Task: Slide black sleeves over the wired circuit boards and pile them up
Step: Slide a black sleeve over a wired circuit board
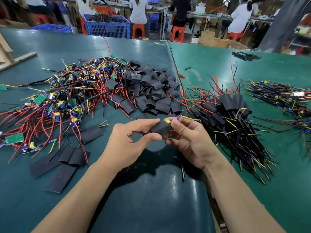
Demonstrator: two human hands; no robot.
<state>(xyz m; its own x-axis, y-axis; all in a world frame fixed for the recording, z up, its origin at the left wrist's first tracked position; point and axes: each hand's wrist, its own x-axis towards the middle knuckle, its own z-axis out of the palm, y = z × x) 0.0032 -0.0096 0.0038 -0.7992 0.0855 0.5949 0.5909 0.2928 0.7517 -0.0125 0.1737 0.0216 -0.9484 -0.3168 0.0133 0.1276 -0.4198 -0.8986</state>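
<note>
Black sleeve (159,128): held above the green table (277,148), between both hands, yellow component showing at its right end.
Left hand (127,142): sleeve pinched between thumb and forefinger.
Right hand (186,137): fingers curled round the sleeve's wired end.
Finished pile (225,111): to the right.

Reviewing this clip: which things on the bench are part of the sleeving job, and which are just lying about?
In the job:
black sleeve held by left hand and right hand
bare wired boards
loose sleeves
sleeved pile

Lying about:
blue crate
cardboard boxes
orange stools
</note>
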